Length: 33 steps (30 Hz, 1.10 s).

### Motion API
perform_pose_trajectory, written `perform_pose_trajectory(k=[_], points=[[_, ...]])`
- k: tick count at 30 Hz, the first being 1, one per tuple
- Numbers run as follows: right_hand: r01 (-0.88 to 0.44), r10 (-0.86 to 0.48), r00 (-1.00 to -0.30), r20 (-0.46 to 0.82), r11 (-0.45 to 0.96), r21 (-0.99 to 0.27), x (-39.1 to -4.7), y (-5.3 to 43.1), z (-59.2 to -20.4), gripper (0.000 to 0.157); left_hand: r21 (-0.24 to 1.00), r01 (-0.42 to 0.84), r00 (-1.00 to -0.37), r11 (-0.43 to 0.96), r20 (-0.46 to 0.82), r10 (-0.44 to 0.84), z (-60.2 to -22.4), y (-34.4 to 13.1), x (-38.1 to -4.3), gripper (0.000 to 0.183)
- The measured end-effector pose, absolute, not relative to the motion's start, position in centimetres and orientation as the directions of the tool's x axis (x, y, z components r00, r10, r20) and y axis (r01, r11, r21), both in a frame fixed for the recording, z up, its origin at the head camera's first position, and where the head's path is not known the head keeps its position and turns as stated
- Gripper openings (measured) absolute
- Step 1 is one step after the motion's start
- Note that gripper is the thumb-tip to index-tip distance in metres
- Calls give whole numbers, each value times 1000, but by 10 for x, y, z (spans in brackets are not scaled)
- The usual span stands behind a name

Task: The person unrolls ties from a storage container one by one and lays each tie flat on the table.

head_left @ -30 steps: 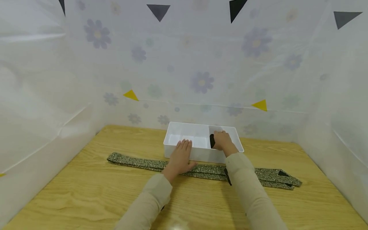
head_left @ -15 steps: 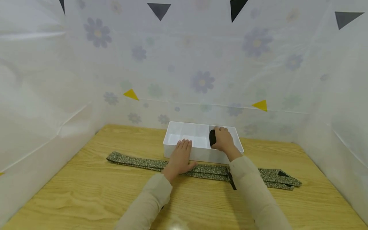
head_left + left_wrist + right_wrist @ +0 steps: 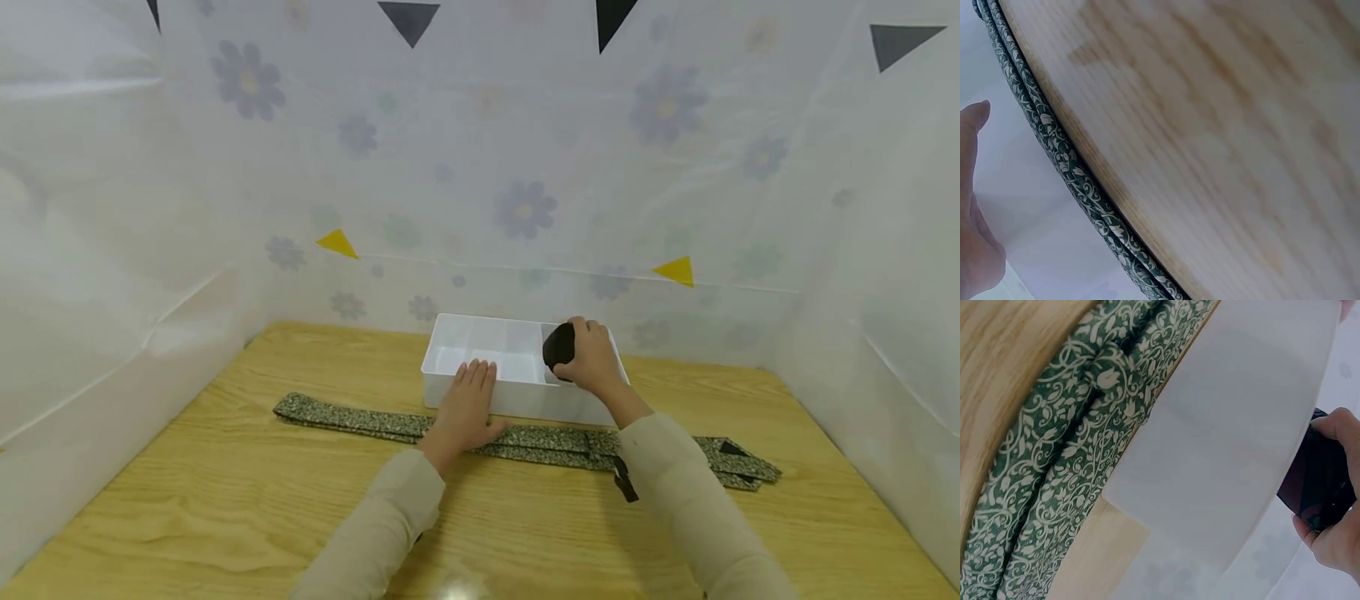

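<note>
Head view, right hand (image 3: 595, 358) gripping black object (image 3: 558, 347) at right end of white box (image 3: 538, 402), straight-fingered left hand (image 3: 462, 414) further left

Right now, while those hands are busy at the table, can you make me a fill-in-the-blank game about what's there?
1. The right grip holds an object that is coloured ____.
2. The open box is coloured ____.
3. Of the box and the patterned tie, the one nearer the bottom of the head view is the ____.
4. Both low triangles on the back curtain are coloured ____.

Missing words: black; white; tie; yellow.
</note>
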State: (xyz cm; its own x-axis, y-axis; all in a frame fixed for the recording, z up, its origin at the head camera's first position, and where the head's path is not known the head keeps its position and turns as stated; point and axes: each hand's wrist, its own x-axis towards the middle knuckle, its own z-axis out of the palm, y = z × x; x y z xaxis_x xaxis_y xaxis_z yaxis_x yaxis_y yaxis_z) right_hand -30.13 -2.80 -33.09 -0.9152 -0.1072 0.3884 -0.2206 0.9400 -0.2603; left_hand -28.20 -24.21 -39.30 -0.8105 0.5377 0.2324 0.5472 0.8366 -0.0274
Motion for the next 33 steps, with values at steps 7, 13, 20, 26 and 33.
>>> perform_pose_trajectory(k=[7, 13, 20, 26, 33], points=[[-213, -34, -924, 380, 874, -438, -291, -19, -328, 74, -21, 557, -800, 830, 255, 543, -395, -243, -283, 86], [-178, 53, -935, 351, 786, -592, -282, -15, -327, 74, -30, 556, -802, 830, 244, 546, -396, -243, -282, 87], [-95, 123, -961, 247, 692, -716, -271, -21, -320, 76, -33, 548, -806, 836, 249, 537, -397, -244, -282, 86], [-17, 163, -976, 146, 610, -792, -260, -24, -319, 79, 0, 563, -801, 826, 245, 546, -398, -244, -282, 87], [-15, 176, -976, 129, 533, -846, -245, -27, -322, 77, 4, 558, -803, 830, 256, 538, -399, -245, -283, 88]])
